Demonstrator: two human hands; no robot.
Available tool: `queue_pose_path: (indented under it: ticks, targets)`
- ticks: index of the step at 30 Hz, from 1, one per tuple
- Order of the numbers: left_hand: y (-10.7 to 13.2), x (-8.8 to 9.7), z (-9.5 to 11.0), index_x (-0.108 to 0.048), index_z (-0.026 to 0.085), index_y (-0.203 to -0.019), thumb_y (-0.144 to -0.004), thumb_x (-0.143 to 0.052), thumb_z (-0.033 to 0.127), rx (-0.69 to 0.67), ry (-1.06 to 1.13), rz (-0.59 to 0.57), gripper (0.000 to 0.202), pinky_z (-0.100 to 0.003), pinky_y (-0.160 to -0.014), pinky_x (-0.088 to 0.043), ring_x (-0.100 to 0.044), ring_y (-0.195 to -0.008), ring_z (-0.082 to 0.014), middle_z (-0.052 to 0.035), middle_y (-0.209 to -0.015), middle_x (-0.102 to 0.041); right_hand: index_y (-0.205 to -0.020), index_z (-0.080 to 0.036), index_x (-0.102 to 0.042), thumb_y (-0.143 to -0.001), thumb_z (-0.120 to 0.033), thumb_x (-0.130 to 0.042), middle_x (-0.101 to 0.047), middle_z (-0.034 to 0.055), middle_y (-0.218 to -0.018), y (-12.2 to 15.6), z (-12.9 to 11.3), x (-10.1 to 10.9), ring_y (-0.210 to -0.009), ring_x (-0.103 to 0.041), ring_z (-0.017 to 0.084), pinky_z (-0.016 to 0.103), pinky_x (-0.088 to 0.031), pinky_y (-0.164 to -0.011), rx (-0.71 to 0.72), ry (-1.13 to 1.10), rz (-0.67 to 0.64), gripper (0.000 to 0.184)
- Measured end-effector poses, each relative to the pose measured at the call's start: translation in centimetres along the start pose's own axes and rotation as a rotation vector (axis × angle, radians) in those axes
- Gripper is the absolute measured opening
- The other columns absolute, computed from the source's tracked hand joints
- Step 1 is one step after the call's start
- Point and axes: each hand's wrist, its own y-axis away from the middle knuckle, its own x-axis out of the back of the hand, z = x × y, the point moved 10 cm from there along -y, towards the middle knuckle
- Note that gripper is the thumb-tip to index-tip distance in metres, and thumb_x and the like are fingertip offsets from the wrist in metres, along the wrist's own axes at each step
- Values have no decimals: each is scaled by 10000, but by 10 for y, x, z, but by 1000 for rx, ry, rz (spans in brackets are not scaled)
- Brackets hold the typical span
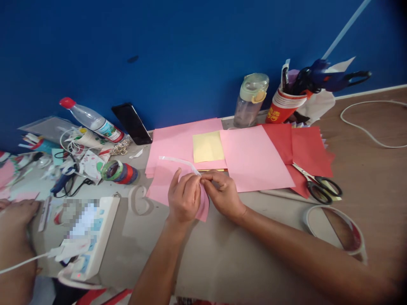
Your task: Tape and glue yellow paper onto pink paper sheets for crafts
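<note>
My left hand [183,195] and my right hand [221,191] meet over a small pink paper sheet [159,182] on the grey table. Both pinch, fingertips together, at the near end of a thin white strip [178,161] that curls up and away to the left. The pink sheet lies partly under both hands, its lower corner showing between my wrists. Behind it lie larger pink sheets [254,159] and a yellow sheet [207,146].
Red sheets [310,150] and scissors [318,184] lie to the right, a tape roll [337,228] nearer. A bottle [250,99] and a cup of tools [284,106] stand at the blue wall. Left: a phone [132,123], a plastic bottle [92,120], tape rolls [121,172], a power strip [87,237], another person's hand [15,220].
</note>
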Motion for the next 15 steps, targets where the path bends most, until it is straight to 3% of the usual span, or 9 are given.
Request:
queue_pose_path:
  ticks: [15]
  targets:
    - [-1,1,1,-569,170,-1021,-864,-488,51,-7,-10,12,213,-454,-1002,-477,-686,-823,-165,-58,-860,-695,-853,-252,-691,-851,-144,-541,-713,12,-837,-1,0,0,-801,-656,175,332,-507,-769,15,38,9,185]
